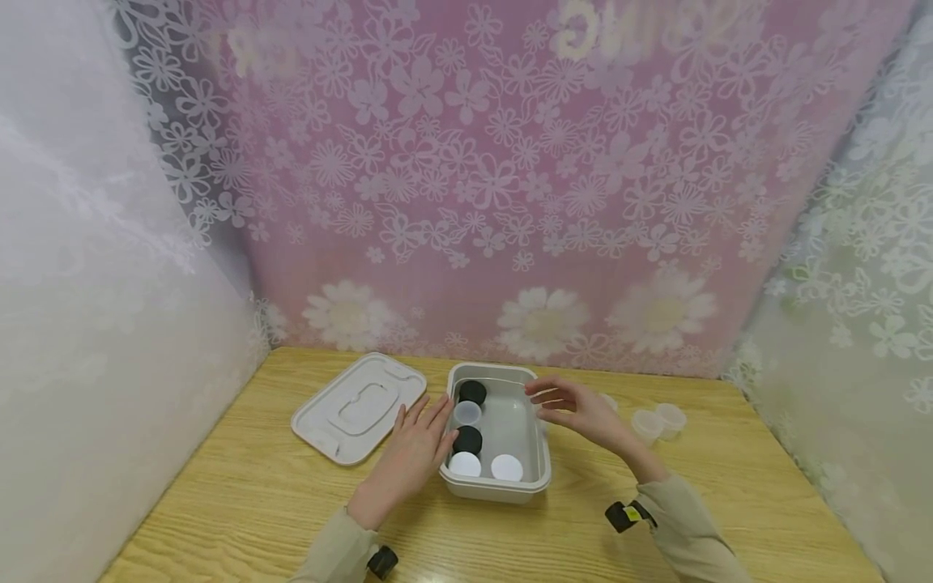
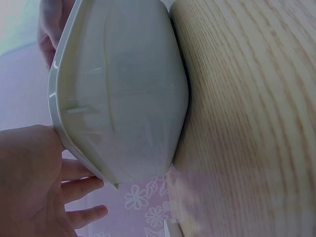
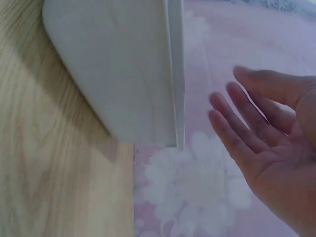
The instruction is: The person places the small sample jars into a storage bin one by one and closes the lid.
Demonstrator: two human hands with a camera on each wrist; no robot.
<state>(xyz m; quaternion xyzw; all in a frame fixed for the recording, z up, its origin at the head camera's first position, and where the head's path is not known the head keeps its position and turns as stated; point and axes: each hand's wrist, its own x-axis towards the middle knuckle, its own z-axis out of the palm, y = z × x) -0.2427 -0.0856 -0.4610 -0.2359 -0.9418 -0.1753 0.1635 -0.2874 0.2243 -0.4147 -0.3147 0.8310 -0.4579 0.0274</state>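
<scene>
The pale plastic box (image 1: pixel 509 414) sits open on the wooden table (image 1: pixel 240 502), with 12 o'clock pointing away from the person. The left hand (image 1: pixel 411 455) has straight fingers and touches its rim at 9 o'clock, gripping nothing. The right hand (image 1: pixel 589 414), loosely bent and empty, hovers just beside the rim at 3 o'clock. Inside, 2 black discs (image 1: pixel 472 393), a translucent cup (image 1: pixel 467 414) and 1 of 2 white discs (image 1: pixel 506 467) line the 9 o'clock side. The white lid (image 1: pixel 331 417) lies at 9 o'clock.
</scene>
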